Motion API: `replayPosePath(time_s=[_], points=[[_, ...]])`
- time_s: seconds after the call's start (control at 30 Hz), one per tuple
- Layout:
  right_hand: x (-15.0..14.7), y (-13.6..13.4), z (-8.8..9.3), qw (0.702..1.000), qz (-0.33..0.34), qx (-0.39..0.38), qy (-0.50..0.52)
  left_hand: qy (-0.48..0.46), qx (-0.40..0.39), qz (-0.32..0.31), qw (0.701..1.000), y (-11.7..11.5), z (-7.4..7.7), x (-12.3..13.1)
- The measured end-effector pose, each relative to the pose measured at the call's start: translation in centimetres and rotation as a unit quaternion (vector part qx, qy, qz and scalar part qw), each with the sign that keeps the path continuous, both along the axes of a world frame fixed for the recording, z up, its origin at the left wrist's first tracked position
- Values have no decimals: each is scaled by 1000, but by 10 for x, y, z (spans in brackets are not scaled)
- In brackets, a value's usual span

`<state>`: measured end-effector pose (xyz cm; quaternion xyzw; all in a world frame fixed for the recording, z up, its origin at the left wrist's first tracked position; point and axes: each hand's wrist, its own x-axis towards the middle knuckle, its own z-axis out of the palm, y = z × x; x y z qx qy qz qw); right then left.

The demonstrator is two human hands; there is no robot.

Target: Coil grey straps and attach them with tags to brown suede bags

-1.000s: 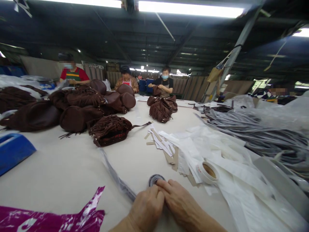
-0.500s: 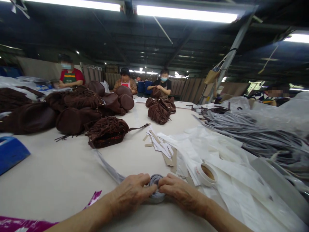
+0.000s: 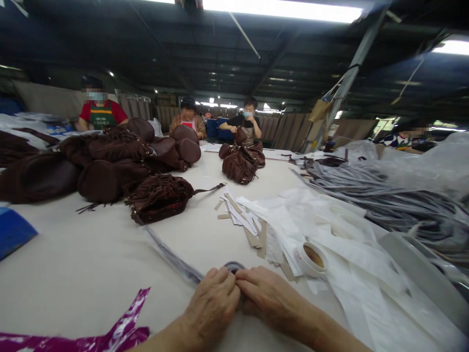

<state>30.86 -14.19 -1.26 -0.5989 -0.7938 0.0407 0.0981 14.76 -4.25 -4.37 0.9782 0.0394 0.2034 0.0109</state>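
Near the front of the table, a plastic-wrapped dark strap [image 3: 175, 261] is wound into a small coil, with its loose tail running away to the upper left. My left hand [image 3: 214, 300] is closed on the left side of this coil, fingers curled over it. From the other side my right hand [image 3: 269, 296] pinches it, its fingertips touching those of the left. Only the far rim of the coil shows; the hands cover the rest. Beyond the tail's far end lies a brown fringed bag [image 3: 161, 195] with its short strap stretched to the right.
A white tape roll [image 3: 310, 259] sits on white sheets [image 3: 351, 283] at right, by card strips [image 3: 242, 215]. Long wrapped straps [image 3: 384, 195] heap farther right. Brown bags [image 3: 110, 166] pile at left; a blue object [image 3: 14, 232] and purple plastic [image 3: 120, 327] lie nearer. Several people work across the table.
My left hand has rolled over the coil and closed in against my right, covering more of it. The strap's tail has slid a little toward me. Across the table, a person has raised one hand.
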Motion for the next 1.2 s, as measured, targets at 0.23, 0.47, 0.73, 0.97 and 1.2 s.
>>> replayPosePath(time_s=[0.23, 0.47, 0.73, 0.97, 1.2], points=[[5, -6, -5, 997, 25, -14, 65, 52, -46, -69, 995, 17, 25, -5], [10, 14, 11, 998, 57, -2, 0, 37, 0, -118, 992, 35, 23, -2], [-11, 10, 1, 989, 16, -29, 145, -34, -45, 79, 995, -10, -8, -4], [4, 20, 9, 985, 59, -50, 153, 81, -43, -135, 987, 61, 39, -19], [-4, 22, -3, 997, 8, -37, 65, 58, 1, -84, 995, 48, 18, -13]])
